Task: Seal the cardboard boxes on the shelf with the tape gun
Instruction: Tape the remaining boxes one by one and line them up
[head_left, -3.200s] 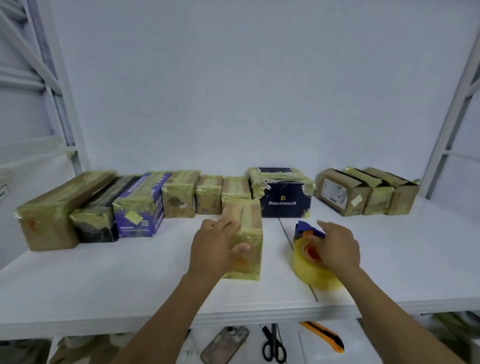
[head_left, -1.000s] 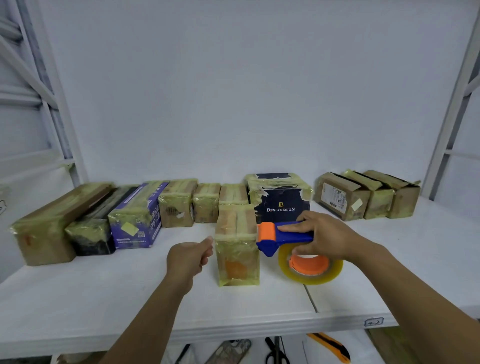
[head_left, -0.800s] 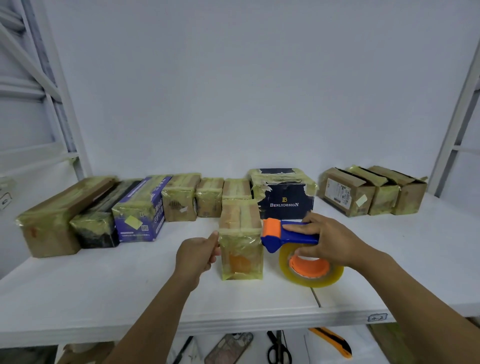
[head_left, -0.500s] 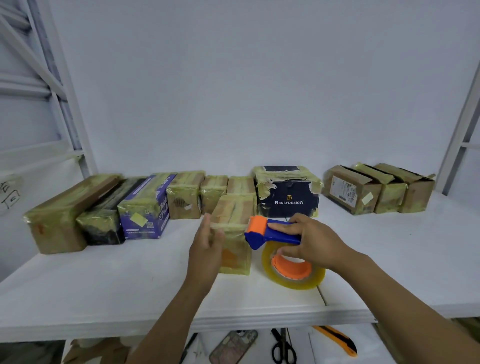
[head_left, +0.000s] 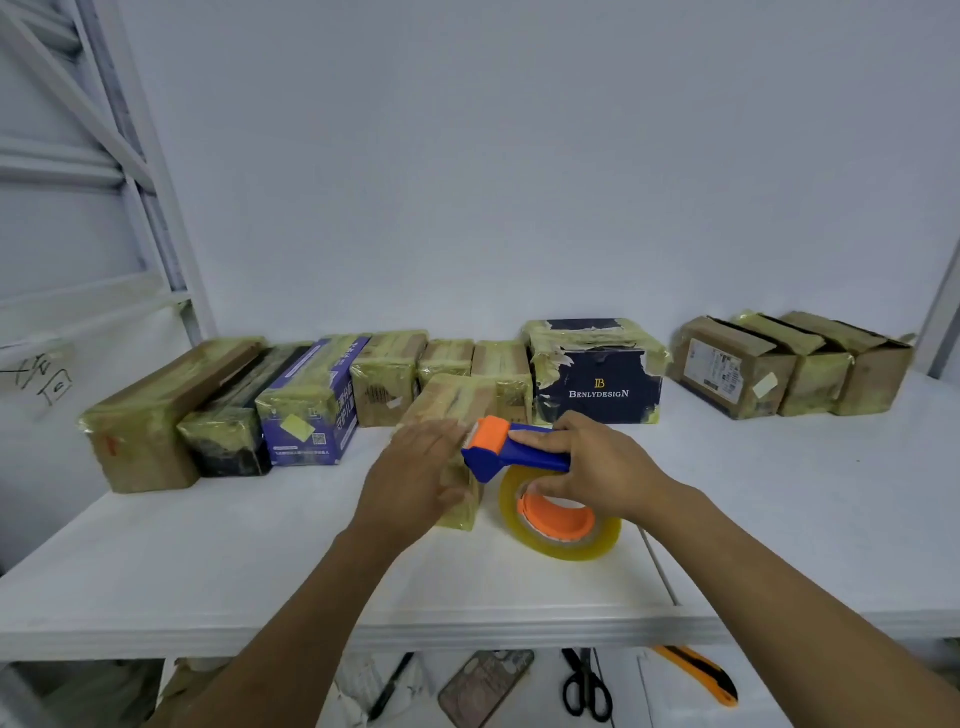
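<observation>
Shelf (head_left: 208, 561): white board on which every box is stood; the work is done at its front middle.

Back row (head_left: 311, 395): boxes set side by side against the wall, left of centre. Each is seen banded in yellowish tape, so these are judged sealed.

Right trio (head_left: 789, 364): three brown boxes, well apart from the row. Tape is seen on their near ends, but dark gaps show along the tops. These are judged the likeliest work left, though it cannot be told for certain.

Dark box (head_left: 597, 374): placed between row and trio. Its top edges are covered in ragged tape, and it is judged closed, if roughly.

Front box (head_left: 457, 400): drawn out before the row, near the shelf's middle. Much tape is already carried on it, and it is taken to be the box in hand, with its sealing judged unfinished.

Tape gun (head_left: 488, 460): the orange head is held against the front box's upper right edge. Whether tape has been stuck down cannot be told.

Roll (head_left: 566, 545): hung below the handle, low over the shelf, with plenty of tape left on it.

Right hand (head_left: 597, 462): clamped round the tape gun's handle, with one finger laid along its top.

Left hand (head_left: 415, 478): fingers held straight and laid flat on the front box. The box is steadied and nothing is gripped.
</observation>
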